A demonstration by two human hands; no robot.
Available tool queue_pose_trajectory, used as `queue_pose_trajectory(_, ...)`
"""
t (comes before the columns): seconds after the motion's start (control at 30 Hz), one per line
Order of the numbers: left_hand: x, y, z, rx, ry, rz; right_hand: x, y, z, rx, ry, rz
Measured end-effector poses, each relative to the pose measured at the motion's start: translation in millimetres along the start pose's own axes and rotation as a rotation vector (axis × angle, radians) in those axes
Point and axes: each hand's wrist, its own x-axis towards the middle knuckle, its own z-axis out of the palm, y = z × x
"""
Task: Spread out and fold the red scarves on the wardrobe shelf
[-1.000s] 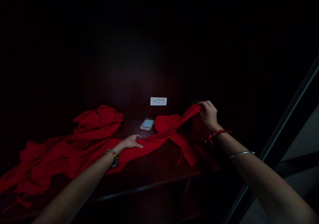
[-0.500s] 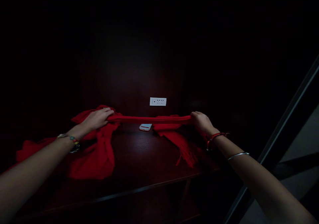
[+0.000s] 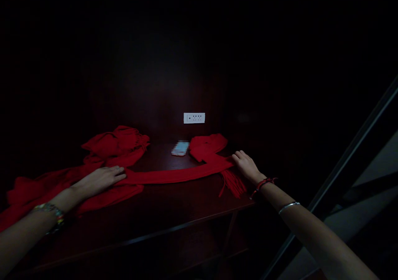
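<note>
"What's the biggest thing there?"

"The dark shelf (image 3: 174, 209), running left to right. Along it lies the red cloth (image 3: 174, 176), rumpled at left, narrowing to a flat band toward the right."

"How will it handle?"

"Soft, limp and fairly light, I'd judge. Nothing to break, but a band that slim could twist or sag. Best held at two places well apart, layers pinched together."

"Around it?"

"A crumpled red heap (image 3: 113, 145) at far left, and a smaller folded red piece (image 3: 209, 144) at far right."

"And the hands?"

"Well apart. The right hand (image 3: 245, 164) has its fingers closed on the band's right end. The left hand (image 3: 98, 181) rests over the cloth; whether it pinches or only presses, I can't tell."

"Anything smaller?"

"A fringe (image 3: 234, 184) just beside the right hand, from which piece I can't say. Loose strands would likely slip or tangle, so grip plain cloth."
</note>
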Motion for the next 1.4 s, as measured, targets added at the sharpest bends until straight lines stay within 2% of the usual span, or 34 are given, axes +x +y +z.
queue_pose_trajectory(0.1, -3.0, 3.5, 1.1, -0.004, -0.085, -0.038, -16.6, -3.8, 7.0, -0.019, -0.061, -0.036)
queue_pose_trajectory(0.2, 0.9, 12.0, -10.1, 0.078, -0.211, -0.09, -29.8, -3.9, 13.1, -0.019, -0.164, 0.01)
queue_pose_trajectory(0.27, 9.5, 28.9, -24.8, 0.137, -0.316, -0.158, -31.8, -1.6, 13.0, -0.029, -0.188, 0.046)
queue_pose_trajectory(0.33, 24.1, 57.7, -40.6, 0.152, -0.372, -0.219, -25.2, 2.6, 7.3, -0.05, -0.158, 0.036)
queue_pose_trajectory(0.43, 54.5, 113.5, -50.4, 0.017, -0.188, -0.114, -1.2, 12.3, -10.2, -0.095, -0.061, -0.008)
queue_pose_trajectory(0.5, 74.8, 146.0, -41.6, -0.135, -0.078, -0.046, 16.9, 20.2, -22.8, -0.124, 0.003, -0.021)
queue_pose_trajectory(0.53, 83.1, 157.8, -33.4, -0.188, -0.069, -0.042, 23.7, 24.2, -27.3, -0.138, 0.032, -0.02)
queue_pose_trajectory(0.6, 94.0, 170.9, -14.3, -0.263, -0.164, -0.093, 28.9, 30.8, -29.6, -0.162, 0.062, -0.023)
queue_pose_trajectory(0.67, 96.8, 172.3, 1.9, -0.311, -0.234, -0.143, 21.5, 34.5, -21.2, -0.167, 0.028, -0.051)
queue_pose_trajectory(0.77, 91.3, 163.1, 12.3, -0.333, -0.234, -0.137, -4.6, 33.9, 5.1, -0.134, -0.113, -0.068)
queue_pose_trajectory(0.83, 85.9, 155.7, 11.7, -0.321, -0.24, -0.122, -21.4, 30.7, 21.2, -0.121, -0.179, 0.0)
queue_pose_trajectory(0.9, 81.6, 149.9, 9.5, -0.301, -0.249, -0.124, -30.8, 26.8, 28.0, -0.121, -0.235, 0.093)
queue_pose_trajectory(0.97, 79.4, 146.3, 8.4, -0.282, -0.243, -0.135, -31.2, 23.0, 23.2, -0.117, -0.29, 0.196)
queue_pose_trajectory(1.03, 80.5, 144.8, 8.7, -0.265, -0.209, -0.126, -24.7, 17.7, 9.3, -0.084, -0.326, 0.274)
queue_pose_trajectory(1.1, 85.2, 145.7, 8.8, -0.242, -0.129, -0.075, -14.8, 8.8, -7.9, -0.008, -0.32, 0.281)
queue_pose_trajectory(1.2, 96.9, 150.7, 4.9, -0.227, -0.001, 0.037, -1.8, -12.2, -27.5, 0.165, -0.264, 0.113)
queue_pose_trajectory(1.3, 107.0, 155.9, -2.3, -0.2, 0.011, 0.101, 4.0, -33.1, -34.7, 0.267, -0.263, -0.101)
queue_pose_trajectory(1.4, 110.6, 155.3, -6.0, -0.166, 0.005, 0.148, 4.5, -42.4, -35.3, 0.194, -0.221, -0.096)
